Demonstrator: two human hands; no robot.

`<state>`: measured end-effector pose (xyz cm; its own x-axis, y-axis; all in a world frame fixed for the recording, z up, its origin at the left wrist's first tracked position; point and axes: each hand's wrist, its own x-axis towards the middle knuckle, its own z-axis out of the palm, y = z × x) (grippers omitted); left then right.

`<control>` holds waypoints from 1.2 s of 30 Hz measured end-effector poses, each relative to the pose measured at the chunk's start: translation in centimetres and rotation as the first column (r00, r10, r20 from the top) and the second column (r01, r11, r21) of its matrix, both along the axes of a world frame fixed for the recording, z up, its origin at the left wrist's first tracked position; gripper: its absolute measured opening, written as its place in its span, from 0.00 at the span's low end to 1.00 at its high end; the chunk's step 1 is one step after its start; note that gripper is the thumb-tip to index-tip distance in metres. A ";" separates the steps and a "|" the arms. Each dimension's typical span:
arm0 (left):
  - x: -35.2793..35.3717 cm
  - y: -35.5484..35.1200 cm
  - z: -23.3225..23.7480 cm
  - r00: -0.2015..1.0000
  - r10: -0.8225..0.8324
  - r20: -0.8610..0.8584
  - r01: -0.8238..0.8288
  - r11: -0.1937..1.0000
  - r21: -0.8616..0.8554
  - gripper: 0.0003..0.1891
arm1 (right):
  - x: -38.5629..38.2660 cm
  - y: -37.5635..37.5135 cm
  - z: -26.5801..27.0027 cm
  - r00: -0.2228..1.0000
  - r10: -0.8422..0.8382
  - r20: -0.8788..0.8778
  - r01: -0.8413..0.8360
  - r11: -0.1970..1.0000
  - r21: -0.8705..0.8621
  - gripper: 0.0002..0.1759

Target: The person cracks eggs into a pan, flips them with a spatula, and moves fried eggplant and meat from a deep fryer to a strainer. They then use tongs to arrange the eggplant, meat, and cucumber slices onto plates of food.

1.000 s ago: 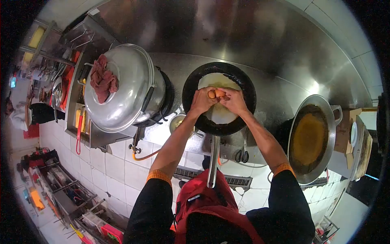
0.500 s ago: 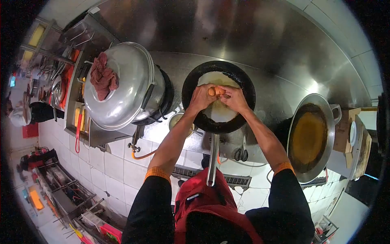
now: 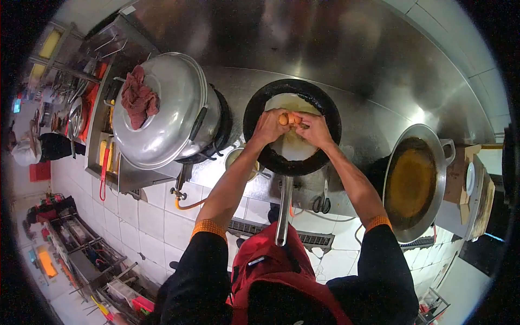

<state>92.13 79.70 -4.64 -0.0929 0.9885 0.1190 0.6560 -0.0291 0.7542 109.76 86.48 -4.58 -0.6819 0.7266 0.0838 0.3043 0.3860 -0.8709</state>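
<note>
Over the middle of a black frying pan (image 3: 254,154), my two hands meet around a brown egg (image 3: 291,118) whose shell appears split in two parts. My left hand (image 3: 270,127) grips the egg from the left, fingers curled round it. From the right, my right hand (image 3: 315,130) pinches the other part of the shell. Pale whitish liquid or batter (image 3: 292,149) lies in the pan below. The pan's metal handle (image 3: 284,211) points toward my body. Whether anything is dripping from the shell is too small to tell.
A large lidded aluminium pot (image 3: 168,116) with a red-brown cloth (image 3: 139,98) on its lid stands left. To the right is a wide pan of brown oil (image 3: 413,181). Black-handled scissors (image 3: 322,203) and a small bowl (image 3: 232,158) lie near the counter's front edge.
My hands stay over the pan with the egg between them. The view has shifted slightly; otherwise little differs.
</note>
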 end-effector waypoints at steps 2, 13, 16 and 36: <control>0.0 -0.3 0.1 0.999 -0.004 0.041 0.003 0.999 0.039 0.23 | 0.0 -0.1 0.0 1.000 0.001 0.008 -0.001 1.000 -0.014 0.23; 0.3 -0.2 0.9 0.999 -0.002 0.032 0.002 1.000 -0.006 0.24 | 0.2 -0.4 0.9 0.999 -0.002 -0.049 0.000 1.000 -0.029 0.24; 0.3 -0.3 1.1 0.998 -0.018 0.054 0.019 1.000 -0.022 0.24 | 0.1 -0.3 0.4 0.999 -0.011 -0.046 0.012 1.000 0.022 0.24; 0.0 -0.5 2.1 0.998 -0.019 0.067 0.020 1.000 -0.019 0.21 | 0.8 0.4 -0.6 0.999 -0.023 -0.028 0.024 1.000 0.021 0.24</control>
<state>92.17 79.23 -2.59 -0.0807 0.9923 0.0941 0.6039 -0.0264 0.7966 110.55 86.88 -5.14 -0.6620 0.7402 0.1175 0.2897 0.3972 -0.8708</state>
